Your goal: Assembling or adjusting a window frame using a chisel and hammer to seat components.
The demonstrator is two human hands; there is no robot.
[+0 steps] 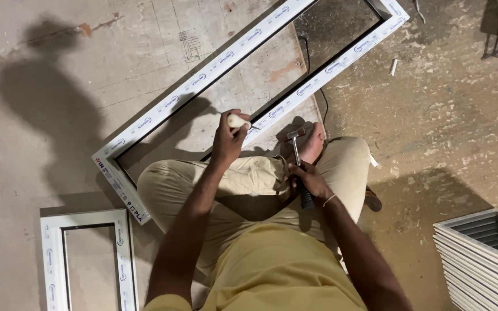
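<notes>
I sit cross-legged on the floor in tan trousers. My left hand (227, 138) grips a tool with a pale rounded handle (237, 121), its tip pressed against the inner edge of a long white window frame (203, 78) lying diagonally on a board. My right hand (308, 179) holds a small hammer (295, 144) by its dark grip, head raised just above my bare foot (312, 143), close to the frame's near rail.
A second white frame (50, 253) lies at the lower left. A stack of white frames (474, 259) sits at the lower right. A black cable (321, 103) runs along the board's edge. Rough concrete floor (445, 115) with debris lies to the right.
</notes>
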